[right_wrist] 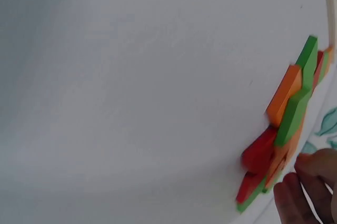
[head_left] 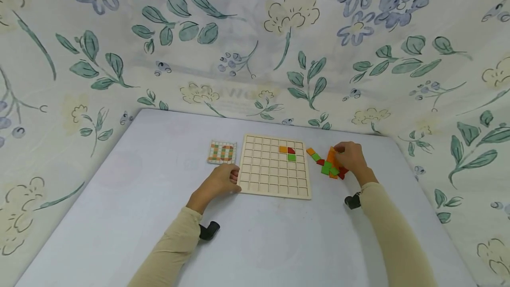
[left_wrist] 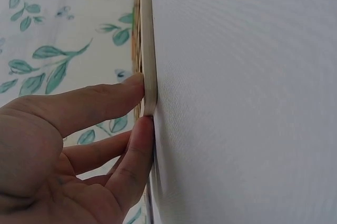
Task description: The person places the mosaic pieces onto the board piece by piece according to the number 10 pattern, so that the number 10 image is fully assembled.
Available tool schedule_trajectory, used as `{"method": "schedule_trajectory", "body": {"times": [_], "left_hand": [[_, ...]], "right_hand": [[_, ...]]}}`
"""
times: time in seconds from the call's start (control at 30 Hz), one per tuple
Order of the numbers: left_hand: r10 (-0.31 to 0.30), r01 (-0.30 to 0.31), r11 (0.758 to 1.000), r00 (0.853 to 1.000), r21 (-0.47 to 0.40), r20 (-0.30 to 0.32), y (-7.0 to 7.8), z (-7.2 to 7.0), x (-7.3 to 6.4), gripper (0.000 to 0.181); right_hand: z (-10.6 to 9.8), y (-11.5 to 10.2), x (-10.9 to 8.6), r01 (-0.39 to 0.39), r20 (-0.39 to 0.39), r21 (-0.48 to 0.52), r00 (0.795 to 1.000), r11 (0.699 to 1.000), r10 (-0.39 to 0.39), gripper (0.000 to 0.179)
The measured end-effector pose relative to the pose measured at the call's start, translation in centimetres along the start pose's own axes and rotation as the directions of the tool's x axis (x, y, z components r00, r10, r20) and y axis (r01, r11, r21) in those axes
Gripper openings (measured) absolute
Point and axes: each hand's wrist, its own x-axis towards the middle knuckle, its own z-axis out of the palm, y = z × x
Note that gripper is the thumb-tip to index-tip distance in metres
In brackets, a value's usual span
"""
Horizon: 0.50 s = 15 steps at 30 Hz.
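A square wooden grid board lies on the table. An orange tile, a quarter-round red tile and a green tile sit in its cells. My left hand grips the board's near left corner; in the left wrist view its thumb lies on the upper rim and a finger is at the lower edge. My right hand is at the pile of orange, green and red tiles, fingertips right beside the orange ones. I cannot tell whether a tile is between those fingertips.
A small pattern card with coloured squares lies left of the board. The white table reaches back to a floral cloth. A black wrist-camera mount is on the left wrist, another on the right.
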Motion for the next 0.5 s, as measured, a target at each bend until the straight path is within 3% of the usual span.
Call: {"method": "schedule_trajectory", "body": {"times": [0.2,0.5], "left_hand": [[-0.002,0.002,1.0,1.0,0.002,0.004,-0.1,0.1,0.2,0.06],[-0.01,0.01,1.0,1.0,0.003,0.01,-0.4,0.1,0.4,0.061]], "right_hand": [[-0.7,1.6,-0.5,-0.073,0.084,-0.001,0.994,0.997,0.073,0.03],[-0.4,1.8,-0.5,-0.086,0.016,0.025,0.996,0.996,0.086,0.031]]}}
